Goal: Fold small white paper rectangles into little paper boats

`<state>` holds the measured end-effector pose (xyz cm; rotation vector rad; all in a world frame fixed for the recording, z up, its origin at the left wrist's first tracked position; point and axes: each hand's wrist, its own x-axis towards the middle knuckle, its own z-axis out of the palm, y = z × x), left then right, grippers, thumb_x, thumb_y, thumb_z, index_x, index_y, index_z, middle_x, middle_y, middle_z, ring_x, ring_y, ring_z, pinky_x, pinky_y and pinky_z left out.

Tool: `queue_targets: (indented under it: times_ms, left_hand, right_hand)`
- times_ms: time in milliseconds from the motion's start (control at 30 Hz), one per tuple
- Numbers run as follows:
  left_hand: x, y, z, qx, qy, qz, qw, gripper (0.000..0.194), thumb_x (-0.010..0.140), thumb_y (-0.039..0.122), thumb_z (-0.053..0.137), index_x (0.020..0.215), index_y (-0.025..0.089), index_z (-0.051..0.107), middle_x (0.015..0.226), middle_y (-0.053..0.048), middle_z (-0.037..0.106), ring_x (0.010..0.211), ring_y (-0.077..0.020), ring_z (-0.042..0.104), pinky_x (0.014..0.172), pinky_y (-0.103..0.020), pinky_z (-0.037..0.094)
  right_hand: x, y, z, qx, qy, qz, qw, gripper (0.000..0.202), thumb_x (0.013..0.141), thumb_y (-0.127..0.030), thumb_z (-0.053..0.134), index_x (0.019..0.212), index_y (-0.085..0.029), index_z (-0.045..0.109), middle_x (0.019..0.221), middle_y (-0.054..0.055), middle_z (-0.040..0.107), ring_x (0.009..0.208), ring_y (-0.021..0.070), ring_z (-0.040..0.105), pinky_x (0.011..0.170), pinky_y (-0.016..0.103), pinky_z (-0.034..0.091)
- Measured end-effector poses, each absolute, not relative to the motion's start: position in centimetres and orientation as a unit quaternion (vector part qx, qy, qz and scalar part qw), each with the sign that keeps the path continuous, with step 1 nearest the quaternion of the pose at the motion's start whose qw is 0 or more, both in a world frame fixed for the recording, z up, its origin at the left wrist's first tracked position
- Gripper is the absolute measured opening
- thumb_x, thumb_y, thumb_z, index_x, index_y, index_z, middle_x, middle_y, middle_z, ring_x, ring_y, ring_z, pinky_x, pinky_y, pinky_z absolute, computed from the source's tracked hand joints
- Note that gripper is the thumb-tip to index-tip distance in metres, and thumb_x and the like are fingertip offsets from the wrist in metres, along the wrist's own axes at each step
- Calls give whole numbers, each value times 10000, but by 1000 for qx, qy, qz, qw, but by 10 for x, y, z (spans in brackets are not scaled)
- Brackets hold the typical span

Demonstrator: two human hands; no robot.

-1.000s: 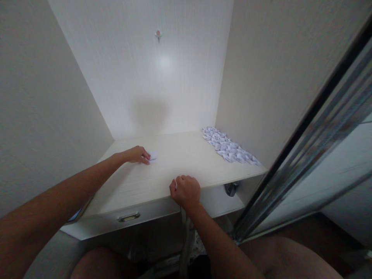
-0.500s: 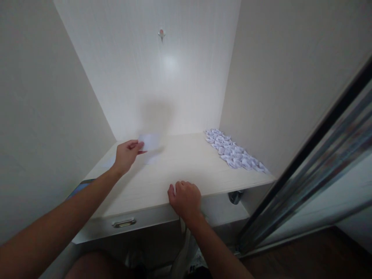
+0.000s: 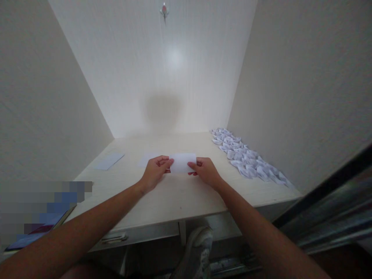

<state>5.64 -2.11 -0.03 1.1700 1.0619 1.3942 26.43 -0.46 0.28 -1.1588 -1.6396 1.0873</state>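
Note:
A small white rectangular piece of paper (image 3: 182,162) is held up above the desk top, stretched flat between both hands. My left hand (image 3: 157,169) pinches its left edge with thumb on the near face. The right edge is pinched by my right hand (image 3: 205,169), its thumb also on the face toward me. Just behind my left hand, another pale sheet (image 3: 145,158) lies on the desk, partly hidden. Farther left rests a separate stack or sheet of white paper (image 3: 109,161).
Along the right wall runs a heap of folded white paper pieces (image 3: 244,157). The desk (image 3: 180,197) sits between side walls. A blurred blue item (image 3: 52,217) lies at the left front. A drawer handle (image 3: 114,239) and a shoe (image 3: 199,248) show below. A hook (image 3: 164,11) hangs on the back wall.
My left hand has brought the paper right and nearer. My right hand has risen from the desk's front edge and taken the paper's right side. The view has tilted down slightly.

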Motion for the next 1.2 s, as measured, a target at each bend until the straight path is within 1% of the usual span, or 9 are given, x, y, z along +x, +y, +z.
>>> queue_targets:
  times_ms: [233, 433, 533, 633, 767, 833, 1033, 1133, 1200]
  left_hand:
    - [39, 17, -13, 461, 459, 579, 491, 399, 709, 495, 825, 827, 128, 724, 702, -43, 709, 577, -139, 642, 503, -247, 549]
    - [32, 21, -16, 439, 495, 573, 484, 336, 731, 455, 813, 797, 138, 723, 746, -49, 730, 600, -140, 658, 501, -231, 549]
    - [31, 20, -16, 449, 511, 545, 490, 351, 734, 470, 811, 763, 128, 737, 697, -72, 731, 574, -162, 671, 528, -273, 575]
    - [31, 18, -15, 469, 521, 517, 491, 336, 721, 459, 826, 720, 135, 739, 627, -67, 706, 502, -158, 639, 478, -266, 543]
    - [32, 14, -13, 532, 544, 459, 459, 314, 769, 452, 787, 685, 160, 709, 567, -35, 669, 378, -108, 519, 358, -212, 378]
    - [32, 12, -13, 567, 552, 429, 435, 318, 809, 467, 741, 692, 176, 685, 559, -16, 652, 366, -94, 472, 349, -202, 309]
    - [32, 8, -17, 633, 527, 407, 396, 328, 870, 481, 668, 729, 185, 653, 655, -22, 668, 555, -131, 575, 513, -226, 413]
    - [33, 3, -16, 645, 523, 406, 382, 293, 846, 452, 714, 762, 189, 618, 695, -10, 644, 574, -125, 562, 508, -220, 410]
    - [35, 0, -15, 647, 519, 429, 358, 263, 812, 399, 768, 869, 202, 603, 818, -22, 667, 635, -134, 599, 500, -209, 427]
  right_hand:
    - [258, 56, 8, -433, -679, 515, 294, 169, 856, -318, 706, 853, -151, 738, 788, 66, 750, 614, 168, 726, 413, 181, 476]
    - [251, 85, 6, -396, -702, 553, 212, 246, 787, -383, 741, 809, -139, 726, 647, 33, 699, 504, 128, 614, 332, 167, 376]
    - [254, 86, 3, -399, -690, 549, 249, 300, 783, -436, 725, 840, -142, 724, 671, 14, 671, 500, 109, 554, 356, 185, 422]
    - [258, 87, -1, -405, -653, 553, 323, 302, 762, -443, 747, 775, -145, 703, 662, 8, 642, 494, 100, 516, 395, 211, 478]
    - [262, 89, -5, -400, -617, 568, 370, 301, 743, -435, 777, 781, -145, 704, 705, 35, 690, 549, 126, 580, 434, 223, 501]
    - [261, 89, -6, -397, -615, 560, 388, 307, 743, -436, 783, 792, -142, 712, 713, 42, 704, 567, 132, 598, 455, 227, 504]
    - [256, 90, -7, -399, -599, 523, 457, 322, 737, -455, 780, 764, -149, 683, 690, 37, 695, 613, 144, 625, 558, 260, 520]
    - [260, 93, -6, -401, -584, 524, 473, 349, 704, -468, 798, 761, -151, 665, 698, 31, 692, 629, 146, 628, 582, 267, 524]
    - [264, 93, -4, -396, -584, 543, 456, 348, 687, -454, 811, 772, -148, 669, 716, 36, 699, 640, 149, 633, 588, 269, 526]
